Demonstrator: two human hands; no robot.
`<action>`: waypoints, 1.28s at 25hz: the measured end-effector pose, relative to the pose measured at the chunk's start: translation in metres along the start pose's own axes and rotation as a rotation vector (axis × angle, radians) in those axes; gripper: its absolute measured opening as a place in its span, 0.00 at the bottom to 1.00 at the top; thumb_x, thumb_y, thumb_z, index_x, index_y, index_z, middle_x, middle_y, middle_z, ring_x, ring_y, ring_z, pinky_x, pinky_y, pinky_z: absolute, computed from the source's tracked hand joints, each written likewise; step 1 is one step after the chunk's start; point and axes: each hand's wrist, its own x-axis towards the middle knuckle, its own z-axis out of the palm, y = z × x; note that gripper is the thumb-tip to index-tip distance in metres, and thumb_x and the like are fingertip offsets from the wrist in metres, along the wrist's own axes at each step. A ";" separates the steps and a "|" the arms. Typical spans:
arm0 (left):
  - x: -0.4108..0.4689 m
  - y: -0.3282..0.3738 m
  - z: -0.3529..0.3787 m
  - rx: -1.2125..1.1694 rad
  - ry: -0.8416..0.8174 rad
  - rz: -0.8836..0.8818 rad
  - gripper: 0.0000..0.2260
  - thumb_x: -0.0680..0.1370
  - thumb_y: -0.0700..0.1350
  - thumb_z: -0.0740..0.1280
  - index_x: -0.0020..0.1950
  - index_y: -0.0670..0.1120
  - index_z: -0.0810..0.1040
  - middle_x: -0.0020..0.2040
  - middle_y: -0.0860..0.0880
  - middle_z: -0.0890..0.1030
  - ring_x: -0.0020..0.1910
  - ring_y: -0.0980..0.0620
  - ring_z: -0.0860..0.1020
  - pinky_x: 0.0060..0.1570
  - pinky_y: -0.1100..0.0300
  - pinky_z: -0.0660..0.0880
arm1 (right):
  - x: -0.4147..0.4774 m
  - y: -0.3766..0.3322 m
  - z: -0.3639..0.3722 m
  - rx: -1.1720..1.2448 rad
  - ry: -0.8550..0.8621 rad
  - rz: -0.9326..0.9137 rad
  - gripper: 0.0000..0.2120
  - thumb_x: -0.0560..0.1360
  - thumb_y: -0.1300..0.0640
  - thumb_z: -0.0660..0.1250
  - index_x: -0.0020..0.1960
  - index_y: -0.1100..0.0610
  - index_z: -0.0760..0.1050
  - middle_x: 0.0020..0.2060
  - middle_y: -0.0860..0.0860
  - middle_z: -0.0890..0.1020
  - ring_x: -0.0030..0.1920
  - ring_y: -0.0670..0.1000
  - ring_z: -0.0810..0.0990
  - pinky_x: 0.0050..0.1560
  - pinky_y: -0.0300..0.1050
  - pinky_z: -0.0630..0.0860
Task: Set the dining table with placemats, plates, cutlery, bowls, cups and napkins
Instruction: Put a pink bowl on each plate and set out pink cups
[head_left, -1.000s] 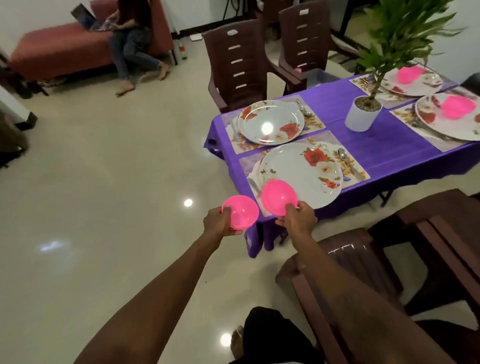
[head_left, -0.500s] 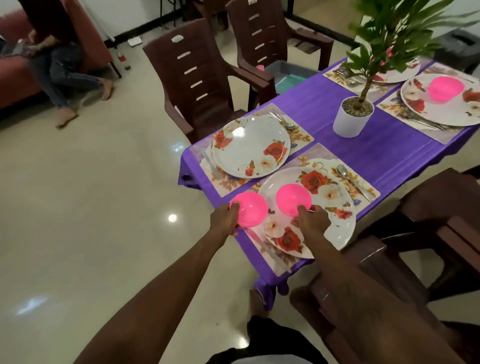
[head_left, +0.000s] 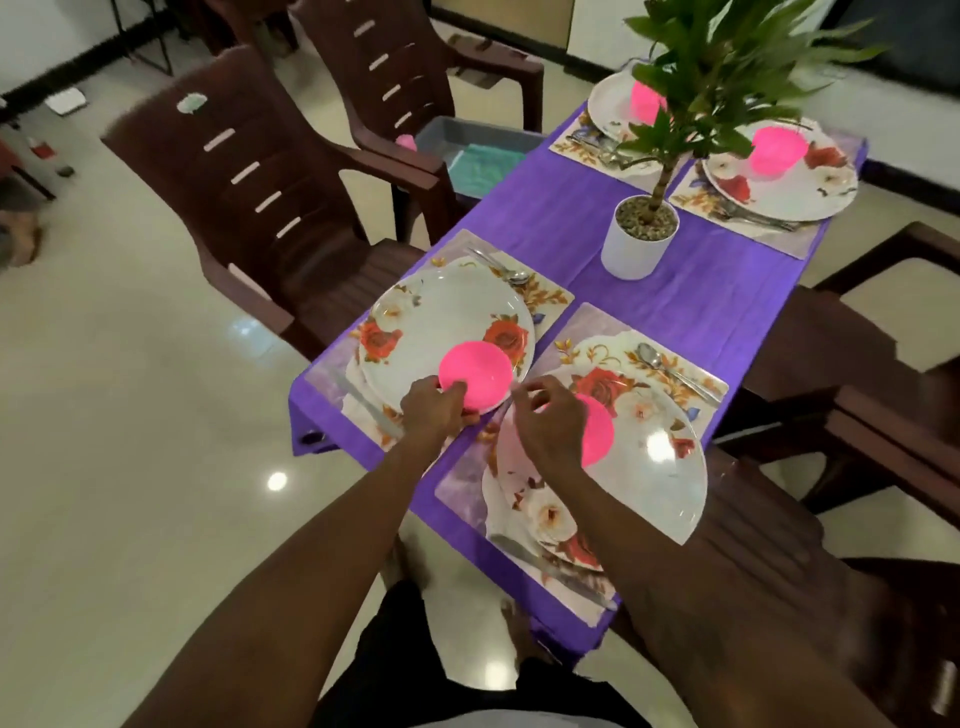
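Both pink bowls have come forward since the earlier frame and are now sitting over the 2 nearest floral plates. The left hand (head_left: 434, 402) is pinching the near rim of the left pink bowl (head_left: 475, 379), thumb on top, with the bowl lying on the near edge of the left plate (head_left: 441, 332). The right hand (head_left: 548, 426) is curling its fingers over the right pink bowl (head_left: 597, 428), which is mostly hidden behind the hand; whether it is gripping or only touching the bowl cannot be told. That bowl is sitting on the right plate (head_left: 654, 467).

Taking the white plant pot (head_left: 640, 236) as the landmark: both of these plates are lying nearer the camera than the pot, each on a floral placemat (head_left: 550, 299). Cutlery is lying on each mat on the pot's side of the plate, with a spoon (head_left: 649, 353) showing beside the right plate. Beyond the pot, 2 more plates are each carrying a pink bowl (head_left: 779, 153), partly screened by the plant's leaves.

A purple tablecloth (head_left: 701, 291) is covering the table. Left of the pot, 2 dark brown chairs (head_left: 260, 192) are standing at the table's edge, and a grey tray (head_left: 467, 140) is resting on the farther one. Right of the pot, more brown chairs are standing at the table's other side. The floor is glossy pale tile, showing light reflections.
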 end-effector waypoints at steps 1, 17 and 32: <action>0.012 0.006 -0.002 0.002 -0.023 -0.005 0.14 0.75 0.47 0.72 0.58 0.43 0.81 0.51 0.40 0.84 0.36 0.42 0.86 0.35 0.50 0.85 | 0.001 -0.006 0.019 0.017 -0.015 0.052 0.09 0.79 0.49 0.70 0.48 0.55 0.82 0.39 0.47 0.85 0.41 0.47 0.82 0.48 0.48 0.79; 0.166 0.053 -0.094 0.286 -0.621 0.126 0.32 0.73 0.63 0.75 0.71 0.48 0.73 0.47 0.43 0.86 0.38 0.47 0.86 0.32 0.54 0.82 | 0.000 -0.083 0.131 -0.066 0.532 0.428 0.08 0.79 0.51 0.69 0.54 0.54 0.81 0.44 0.47 0.85 0.46 0.49 0.81 0.46 0.39 0.67; 0.245 0.036 -0.344 0.327 -0.528 0.332 0.07 0.79 0.48 0.73 0.55 0.47 0.82 0.46 0.43 0.85 0.37 0.50 0.84 0.33 0.56 0.83 | -0.055 -0.200 0.331 -0.016 0.357 0.241 0.07 0.78 0.53 0.71 0.41 0.53 0.81 0.31 0.45 0.81 0.35 0.48 0.79 0.39 0.42 0.70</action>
